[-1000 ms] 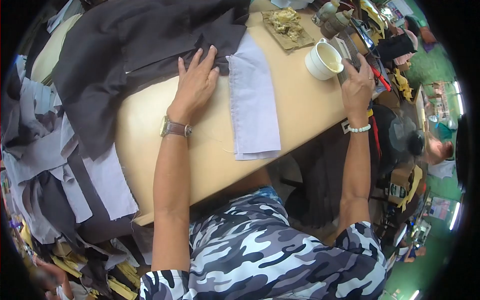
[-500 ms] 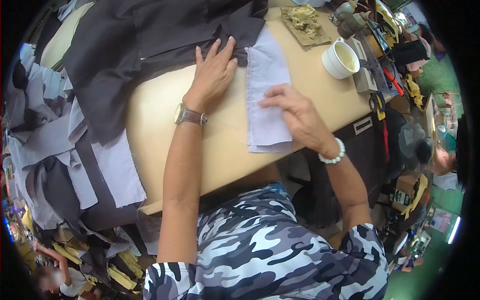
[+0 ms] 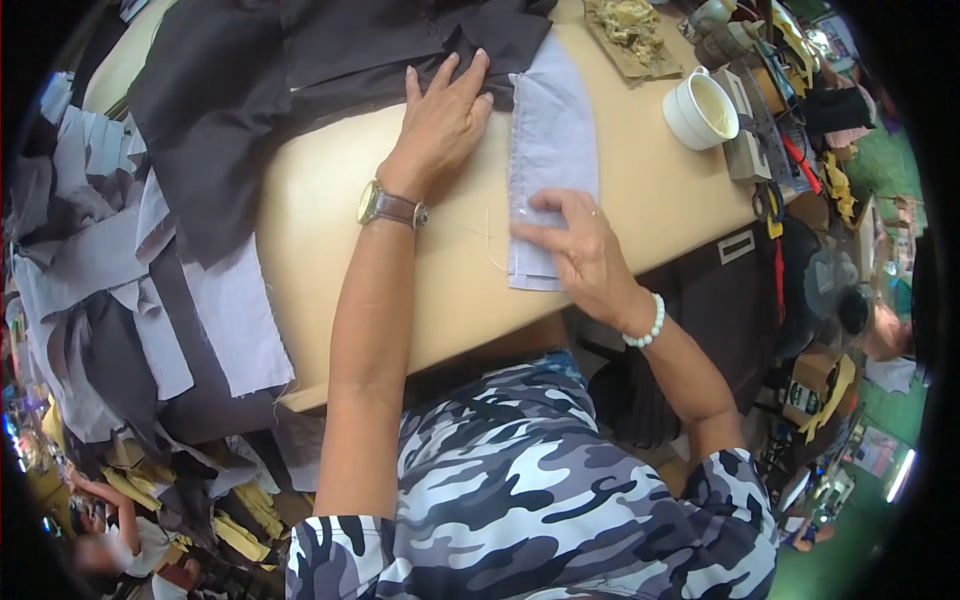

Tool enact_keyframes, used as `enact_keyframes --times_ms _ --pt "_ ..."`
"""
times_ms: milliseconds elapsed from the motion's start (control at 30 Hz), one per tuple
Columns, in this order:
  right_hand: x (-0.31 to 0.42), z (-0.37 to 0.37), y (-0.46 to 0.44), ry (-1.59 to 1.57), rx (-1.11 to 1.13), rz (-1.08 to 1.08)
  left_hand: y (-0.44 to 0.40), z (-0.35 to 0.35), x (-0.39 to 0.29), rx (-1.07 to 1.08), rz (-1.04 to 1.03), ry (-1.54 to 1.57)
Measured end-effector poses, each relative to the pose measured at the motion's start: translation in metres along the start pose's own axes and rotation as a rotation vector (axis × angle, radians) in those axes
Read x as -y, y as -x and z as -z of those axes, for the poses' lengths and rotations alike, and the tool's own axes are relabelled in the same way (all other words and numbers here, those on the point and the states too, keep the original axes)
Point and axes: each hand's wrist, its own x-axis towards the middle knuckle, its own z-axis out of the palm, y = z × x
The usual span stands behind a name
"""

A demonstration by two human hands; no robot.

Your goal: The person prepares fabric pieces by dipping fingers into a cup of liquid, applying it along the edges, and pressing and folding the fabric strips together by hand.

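My left hand (image 3: 445,122) lies with its fingers spread on the lower edge of a dark garment-like cloth (image 3: 215,110), the palm partly over the tabletop. To its right, a pale lavender-grey cloth strip (image 3: 550,130) extends from under the dark cloth towards the table's front edge. On the lower part of this strip rests my right hand (image 3: 590,255), fingers apart and pointing left, with nothing visible in them. A thin pale thread (image 3: 489,240) curves over the tabletop beside the strip.
A white cup (image 3: 700,110) with pale stuff inside stands at the right of the table (image 3: 430,290). Behind it lies a board (image 3: 635,40) with a yellowish lump. Scissors (image 3: 768,208) are near the right edge. Grey cloth scraps (image 3: 90,260) pile up on the left.
My right hand has come down onto the pale strip, its fingers lower and nearer the strip's left edge. My left hand stays on the dark cloth. The view has shifted slightly.
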Motion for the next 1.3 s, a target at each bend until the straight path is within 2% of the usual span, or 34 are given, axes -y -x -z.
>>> enact_keyframes --times_ms 167,300,500,600,700,800,867,933,1000,1033,1133,1233,1300 --pt "0.014 0.002 0.022 -0.037 0.059 0.027 -0.001 0.000 -0.001 0.001 0.003 -0.013" --pt "0.004 0.003 0.009 -0.124 -0.010 -0.076 -0.001 0.000 -0.002 0.008 0.009 -0.019" --pt "0.010 -0.002 0.017 0.062 -0.005 0.010 -0.001 0.002 -0.003 0.004 0.002 -0.004" --pt "0.019 0.001 0.030 -0.010 0.059 0.050 0.000 0.002 -0.003 -0.001 0.004 -0.002" --pt "0.016 0.005 0.021 -0.166 0.035 -0.081 0.000 0.001 -0.005 -0.014 -0.007 -0.004" --pt "0.016 -0.001 0.019 0.042 0.020 -0.037 0.001 0.002 -0.005 -0.070 -0.057 -0.011" --pt "0.020 0.002 0.020 -0.076 0.024 0.007 0.003 0.003 -0.004 -0.084 -0.074 -0.017" --pt "0.012 0.013 0.013 -0.163 -0.026 -0.045 0.002 0.003 -0.007 -0.067 -0.055 -0.005" --pt "-0.004 0.023 -0.006 0.030 -0.229 -0.105 0.001 0.009 -0.010 0.056 0.014 -0.016" --pt "-0.014 0.027 -0.018 0.121 -0.329 -0.136 0.001 0.010 -0.011 0.049 0.014 -0.012" --pt "-0.050 0.023 -0.044 0.042 -0.424 -0.482 0.002 0.009 -0.012 0.049 0.022 -0.012" --pt "-0.045 0.018 -0.066 -0.040 -0.363 -0.654 0.001 0.010 -0.013 0.054 0.031 -0.003" --pt "-0.060 0.001 -0.068 0.006 -0.421 -0.534 0.002 0.011 -0.014 0.053 0.037 0.012"
